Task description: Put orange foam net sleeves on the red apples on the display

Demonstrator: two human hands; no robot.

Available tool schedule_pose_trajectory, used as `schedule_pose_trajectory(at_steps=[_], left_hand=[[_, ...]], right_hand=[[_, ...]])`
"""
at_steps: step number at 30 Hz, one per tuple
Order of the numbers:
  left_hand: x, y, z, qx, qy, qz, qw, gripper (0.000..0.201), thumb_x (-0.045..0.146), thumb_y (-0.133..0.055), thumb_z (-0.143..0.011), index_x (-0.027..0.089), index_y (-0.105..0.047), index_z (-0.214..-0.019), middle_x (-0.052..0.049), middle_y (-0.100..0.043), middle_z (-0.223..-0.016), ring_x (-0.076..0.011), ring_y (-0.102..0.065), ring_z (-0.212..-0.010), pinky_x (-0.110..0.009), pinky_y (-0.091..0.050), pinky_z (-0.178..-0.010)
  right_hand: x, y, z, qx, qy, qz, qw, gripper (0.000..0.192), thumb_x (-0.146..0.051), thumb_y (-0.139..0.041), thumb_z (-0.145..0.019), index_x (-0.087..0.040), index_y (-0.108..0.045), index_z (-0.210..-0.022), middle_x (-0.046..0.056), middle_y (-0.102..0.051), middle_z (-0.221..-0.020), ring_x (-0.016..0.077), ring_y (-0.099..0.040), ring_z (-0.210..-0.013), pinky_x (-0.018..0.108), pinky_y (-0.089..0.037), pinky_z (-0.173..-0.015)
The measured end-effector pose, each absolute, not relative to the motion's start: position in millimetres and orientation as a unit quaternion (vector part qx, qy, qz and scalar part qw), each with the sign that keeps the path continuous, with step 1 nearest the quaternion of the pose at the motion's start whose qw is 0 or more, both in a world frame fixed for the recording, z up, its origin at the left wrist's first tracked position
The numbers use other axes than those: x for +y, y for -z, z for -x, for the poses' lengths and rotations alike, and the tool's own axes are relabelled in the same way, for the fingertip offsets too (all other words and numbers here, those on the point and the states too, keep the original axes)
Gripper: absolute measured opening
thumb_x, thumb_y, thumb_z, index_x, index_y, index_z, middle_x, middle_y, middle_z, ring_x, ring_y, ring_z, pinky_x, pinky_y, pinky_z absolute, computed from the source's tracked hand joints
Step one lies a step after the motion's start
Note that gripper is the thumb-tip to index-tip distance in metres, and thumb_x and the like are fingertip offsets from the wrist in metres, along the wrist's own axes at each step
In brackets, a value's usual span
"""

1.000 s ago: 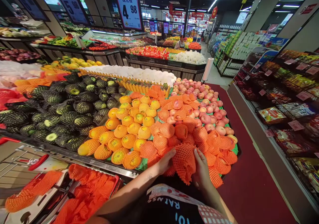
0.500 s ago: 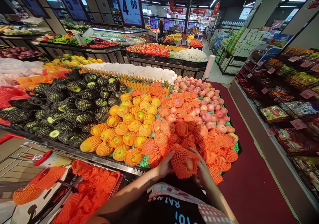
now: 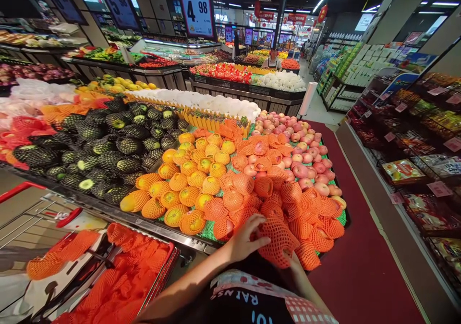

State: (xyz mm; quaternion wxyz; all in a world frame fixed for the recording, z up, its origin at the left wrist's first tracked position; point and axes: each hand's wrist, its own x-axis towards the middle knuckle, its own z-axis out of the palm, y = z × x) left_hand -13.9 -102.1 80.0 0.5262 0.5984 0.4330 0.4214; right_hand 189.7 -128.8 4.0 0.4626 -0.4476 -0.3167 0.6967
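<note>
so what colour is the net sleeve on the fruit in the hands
Orange foam mesh sleeve, held between left hand and right hand; head view.

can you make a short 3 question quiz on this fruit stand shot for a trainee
1. True or false: the left hand rests on top of an orange net-wrapped fruit.
2. Which lies left of the orange-netted yellow fruit: A) dark-netted green fruit, B) bare apples?
3. What fills the shopping cart?

Key
1. True; the right hand is under it.
2. A
3. Loose orange foam nets.
</note>
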Motion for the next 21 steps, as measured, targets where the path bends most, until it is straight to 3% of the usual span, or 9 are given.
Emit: schedule_pose_trajectory(at_steps=[2,5,8,11,16,21], left_hand=[[-102.7,-78.8,19.7,0.445,-0.417,-0.576,0.545,0.039,0.048,-0.073,-0.084,0.018,-0.07,-0.108,-0.008,-0.065,-0.108,-0.0135,-0.056,-0.074,-0.029,-0.048,-0.073],[-107.8,-74.5,30.0,0.447,-0.379,-0.559,0.586,0.032,0.048,-0.072,-0.085,0.016,-0.071,-0.09,0.0,-0.058,-0.072,-0.0118,-0.049,-0.065,-0.026,-0.041,-0.067],[-116.5,-67.2,34.7,0.443,-0.382,-0.547,0.599,0.039,0.045,-0.079,-0.078,0.016,-0.068,-0.101,0.002,-0.058,-0.075,-0.012,-0.051,-0.07,-0.027,-0.042,-0.073],[-122.5,-62.0,32.4,0.451,-0.38,-0.523,0.615,0.06,0.042,-0.088,-0.065,0.018,-0.062,-0.114,0.003,-0.057,-0.078,-0.0129,-0.051,-0.071,-0.027,-0.042,-0.071],[-116.2,-67.9,39.6,0.436,-0.35,-0.558,0.613,0.038,0.048,-0.081,-0.074,0.016,-0.067,-0.087,-0.003,-0.064,-0.087,-0.0166,-0.055,-0.079,-0.028,-0.041,-0.071],[-96.4,-62.4,59.6,0.463,-0.284,-0.626,0.56,0.036,0.047,-0.081,-0.074,0.017,-0.063,-0.07,0.003,-0.055,-0.066,-0.0132,-0.047,-0.065,-0.025,-0.033,-0.06]], right_hand=[[-128.0,-4.2,-189.4,-0.278,-0.728,0.432,0.454,0.05,-0.057,-0.08,-0.07,-0.037,-0.073,-0.115,0.008,-0.075,-0.12,0.0371,-0.071,-0.11,0.053,-0.059,-0.089],[-126.4,-3.7,-189.3,-0.266,-0.733,0.439,0.446,0.041,-0.061,-0.075,-0.074,-0.037,-0.075,-0.108,0.008,-0.076,-0.118,0.0357,-0.073,-0.106,0.048,-0.061,-0.083],[-124.9,-8.2,-185.3,-0.294,-0.721,0.449,0.439,0.036,-0.063,-0.074,-0.073,-0.037,-0.077,-0.098,0.007,-0.078,-0.106,0.0357,-0.074,-0.1,0.049,-0.061,-0.082],[-125.2,-15.4,-176.4,-0.317,-0.723,0.438,0.43,0.031,-0.057,-0.08,-0.067,-0.034,-0.077,-0.087,0.006,-0.079,-0.099,0.0359,-0.074,-0.097,0.051,-0.06,-0.086],[-129.4,-14.4,-165.3,-0.289,-0.728,0.428,0.451,0.034,-0.049,-0.081,-0.066,-0.032,-0.077,-0.095,0.007,-0.079,-0.097,0.0373,-0.072,-0.105,0.054,-0.055,-0.096],[-137.1,-2.5,-164.8,-0.242,-0.737,0.421,0.471,0.04,-0.045,-0.076,-0.064,-0.034,-0.076,-0.102,0.007,-0.079,-0.098,0.038,-0.07,-0.11,0.055,-0.055,-0.096]])
